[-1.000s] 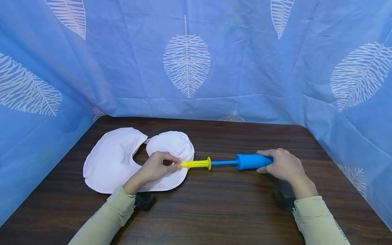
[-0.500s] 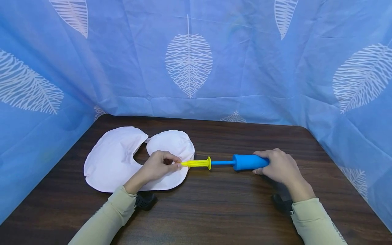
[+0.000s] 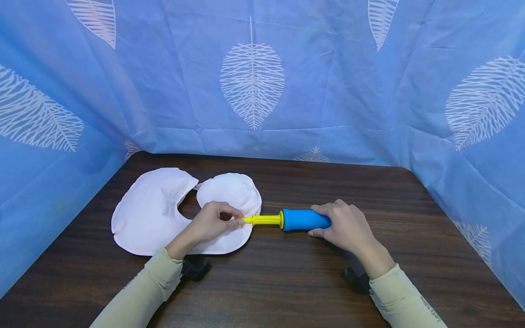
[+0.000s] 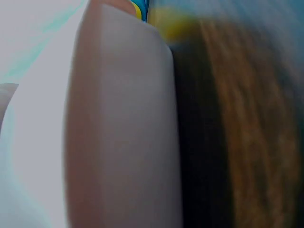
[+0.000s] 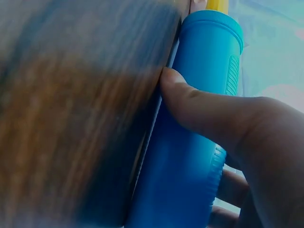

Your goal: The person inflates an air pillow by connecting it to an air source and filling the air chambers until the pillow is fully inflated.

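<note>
A white inflatable neck pillow (image 3: 141,214), puffed and U-shaped, lies flat on the left. Over its right lobe, my left hand (image 3: 209,223) pinches the tip of the yellow nozzle (image 3: 266,220) of a hand pump between thumb and fingers; the valve there is hidden by the fingertips. My right hand (image 3: 348,228) grips the pump's blue barrel (image 3: 301,220), which is pushed up against the yellow flange so no blue rod shows. In the right wrist view, the thumb (image 5: 204,107) lies across the barrel, with other fingers behind it.
The dark wooden table (image 3: 266,291) carries both things. Behind and at both sides hangs a blue curtain (image 3: 328,91) with white leaf prints. Dark wrist-worn devices sit under both wrists, near the tabletop.
My right hand has moved left with the blue barrel, closing the gap so the thin blue rod is now inside. My left hand and the pillow stay in place.
</note>
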Demonstrator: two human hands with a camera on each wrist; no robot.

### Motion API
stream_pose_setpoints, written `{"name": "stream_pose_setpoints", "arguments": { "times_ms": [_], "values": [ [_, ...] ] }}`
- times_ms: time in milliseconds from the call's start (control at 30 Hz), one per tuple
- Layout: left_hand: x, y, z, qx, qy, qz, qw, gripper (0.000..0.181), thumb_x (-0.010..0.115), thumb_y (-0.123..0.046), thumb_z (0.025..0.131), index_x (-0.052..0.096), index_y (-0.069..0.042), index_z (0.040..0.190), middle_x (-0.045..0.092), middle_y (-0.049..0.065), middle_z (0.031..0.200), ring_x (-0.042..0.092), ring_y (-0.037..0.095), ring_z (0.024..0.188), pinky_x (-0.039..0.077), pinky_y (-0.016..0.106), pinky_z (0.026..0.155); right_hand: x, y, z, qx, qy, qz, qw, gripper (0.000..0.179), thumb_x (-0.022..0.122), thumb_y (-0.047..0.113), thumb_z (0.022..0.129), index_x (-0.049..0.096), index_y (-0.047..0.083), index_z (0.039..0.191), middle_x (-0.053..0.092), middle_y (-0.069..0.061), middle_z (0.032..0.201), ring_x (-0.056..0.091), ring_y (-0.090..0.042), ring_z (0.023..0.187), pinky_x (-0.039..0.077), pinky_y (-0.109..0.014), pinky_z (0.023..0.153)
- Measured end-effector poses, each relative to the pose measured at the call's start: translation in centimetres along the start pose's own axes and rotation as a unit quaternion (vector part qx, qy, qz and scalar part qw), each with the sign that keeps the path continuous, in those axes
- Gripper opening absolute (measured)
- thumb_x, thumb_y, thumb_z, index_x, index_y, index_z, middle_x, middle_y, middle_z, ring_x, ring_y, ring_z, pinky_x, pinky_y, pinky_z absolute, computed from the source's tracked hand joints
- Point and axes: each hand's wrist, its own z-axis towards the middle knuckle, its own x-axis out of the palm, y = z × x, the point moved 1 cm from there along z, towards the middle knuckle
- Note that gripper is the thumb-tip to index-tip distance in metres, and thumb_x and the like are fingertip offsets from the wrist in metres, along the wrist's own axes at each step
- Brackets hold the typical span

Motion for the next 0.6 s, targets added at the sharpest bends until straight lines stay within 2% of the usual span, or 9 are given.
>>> {"name": "stream_pose_setpoints", "arguments": {
  "times_ms": [133, 333, 600],
  "values": [
    [0.0, 0.0, 0.0, 0.001, 0.004, -0.004, 1.0000, 0.016, 0.082, -0.012, 0.093, 0.085, -0.009, 0.109, 0.079, 0.002, 0.097, 0.060, 0.015, 0.082, 0.048, 0.023, 0.073, 0.1, 0.2, 0.0, 0.003, 0.002, -0.005, 1.0000, 0.068, 0.095, 0.042, 0.080, 0.075, 0.014, 0.138, 0.080, -0.012, 0.126, 0.069, -0.036, 0.111, 0.058, -0.057, 0.087],
    [0.0, 0.0, 0.0, 0.004, -0.002, -0.004, 1.0000, 0.016, 0.082, -0.012, 0.093, 0.085, -0.008, 0.108, 0.078, 0.002, 0.095, 0.060, 0.014, 0.081, 0.048, 0.022, 0.072, -0.2, -0.2, 0.0, 0.013, 0.016, -0.002, 0.9998, 0.068, 0.094, 0.045, 0.081, 0.074, 0.017, 0.139, 0.079, -0.013, 0.127, 0.070, -0.037, 0.110, 0.060, -0.056, 0.081],
    [0.0, -0.3, 0.0, 0.000, -0.006, -0.001, 1.0000, 0.017, 0.082, -0.012, 0.093, 0.085, -0.007, 0.109, 0.078, 0.002, 0.094, 0.060, 0.014, 0.080, 0.048, 0.023, 0.072, -1.1, -1.9, -0.3, 0.046, 0.038, 0.011, 0.9981, 0.068, 0.093, 0.045, 0.082, 0.073, 0.018, 0.141, 0.075, -0.019, 0.132, 0.069, -0.041, 0.113, 0.058, -0.057, 0.078]
  ]
}}
